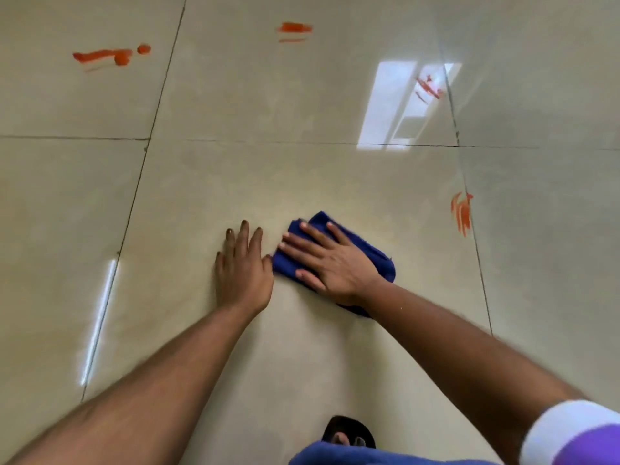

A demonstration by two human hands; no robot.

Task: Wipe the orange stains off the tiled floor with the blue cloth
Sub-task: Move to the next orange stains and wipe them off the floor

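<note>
Fingers [313, 234] of the right hand [330, 260] lie spread flat, pressing the blue cloth [379, 255] to the tiled floor [302, 169]; the left hand [243, 266], open, braces just beside. Four orange stains remain, the nearest stain [462, 213] lying right of the cloth.

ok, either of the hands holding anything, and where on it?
No grip. The right hand presses flat on the middle of the blue cloth, fingers spread. The left hand lies flat on the bare tiled floor.
</note>
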